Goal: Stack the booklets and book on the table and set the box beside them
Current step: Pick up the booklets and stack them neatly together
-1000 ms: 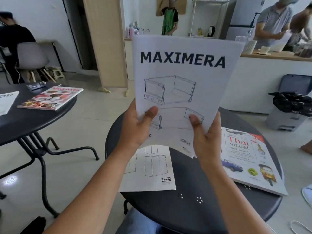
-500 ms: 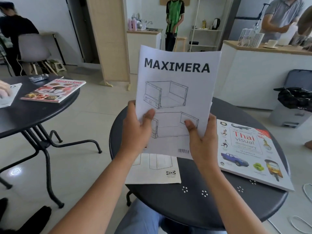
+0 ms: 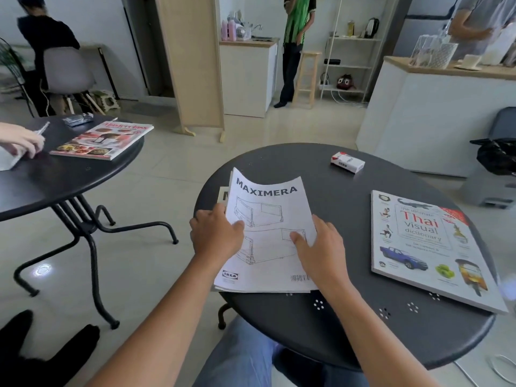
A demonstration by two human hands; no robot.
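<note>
Both hands grasp the MAXIMERA booklet on the round table: left hand at its left edge, right hand at its right. A second booklet beneath shows only a corner beyond the left hand. Right of the right hand lies the Thai dictionary; the closed box, contents unseen, sits beyond.

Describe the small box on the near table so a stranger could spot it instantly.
Start at the dark round metal table. Look to its far edge, beyond the large white Thai visual dictionary. The small white-and-red box lies there alone, the only thick, pocket-sized item among flat printed things.
</note>
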